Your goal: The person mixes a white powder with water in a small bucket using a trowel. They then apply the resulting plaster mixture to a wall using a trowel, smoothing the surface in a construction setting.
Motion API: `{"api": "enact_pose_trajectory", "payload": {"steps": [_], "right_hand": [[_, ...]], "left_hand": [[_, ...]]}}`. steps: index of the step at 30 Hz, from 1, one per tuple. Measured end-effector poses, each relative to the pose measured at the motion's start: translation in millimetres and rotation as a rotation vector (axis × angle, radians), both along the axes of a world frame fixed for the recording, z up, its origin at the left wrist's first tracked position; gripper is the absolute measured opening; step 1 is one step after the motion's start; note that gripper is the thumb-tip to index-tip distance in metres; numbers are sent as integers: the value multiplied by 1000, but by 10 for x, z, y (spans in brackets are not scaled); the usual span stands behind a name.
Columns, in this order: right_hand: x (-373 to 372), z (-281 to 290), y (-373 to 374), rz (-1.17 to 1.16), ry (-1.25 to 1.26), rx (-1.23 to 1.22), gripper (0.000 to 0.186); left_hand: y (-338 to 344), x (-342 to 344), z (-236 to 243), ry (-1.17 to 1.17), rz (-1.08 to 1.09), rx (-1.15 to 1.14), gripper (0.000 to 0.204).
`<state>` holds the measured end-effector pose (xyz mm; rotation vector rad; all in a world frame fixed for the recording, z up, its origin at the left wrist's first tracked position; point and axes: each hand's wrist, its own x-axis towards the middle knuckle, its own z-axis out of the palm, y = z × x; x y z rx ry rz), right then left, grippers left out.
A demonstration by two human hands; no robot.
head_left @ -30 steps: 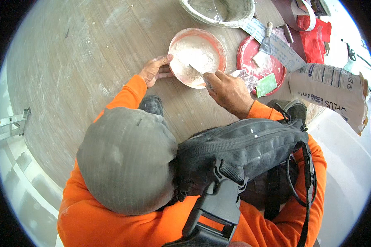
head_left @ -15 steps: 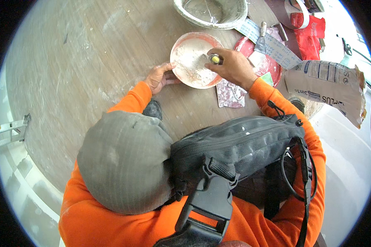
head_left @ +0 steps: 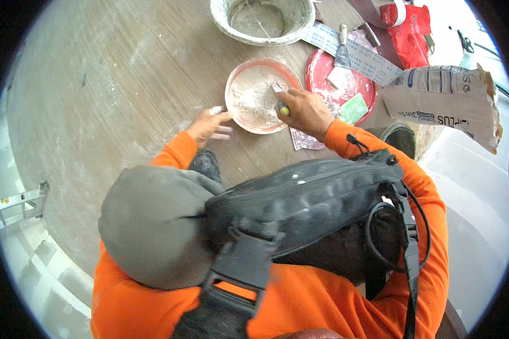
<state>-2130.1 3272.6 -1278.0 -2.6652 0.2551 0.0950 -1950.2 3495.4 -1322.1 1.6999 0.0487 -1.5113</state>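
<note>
A crusted grey basin is noted on the floor. A green pad is borne by a red lid. A torn-edged sack is observed nearby.

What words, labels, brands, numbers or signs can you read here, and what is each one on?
I won't copy wording or brands, but text stands here:
Paper sack: large dark lettering, legible in part; a small round symbol; the fine print in its panels is too small to read.
Pale paper strip: rows of blue letters and numbers, partly legible.
Red bag: faint marks, too blurred to read.
</note>
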Motion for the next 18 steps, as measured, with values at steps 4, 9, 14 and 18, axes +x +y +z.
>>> {"api": "enact_pose_trajectory", "payload": {"steps": [4, 9, 14, 18], "right_hand": [[-172, 160, 188, 175, -86, 33, 40], [-237, 52, 158, -127, 32, 272, 33], [66, 116, -276, -348, 53, 305, 31], [409, 85, -247, -312, -4, 251, 29]], "left_hand": [[144, 1050, 1081, -588, -589, -84, 53], [-476, 1203, 2999, -1604, -1052, -326, 40], [-863, 508, 2950, -1450, -1114, -509, 27], [-594, 1024, 1812, -560, -1244, 143, 28]]}}
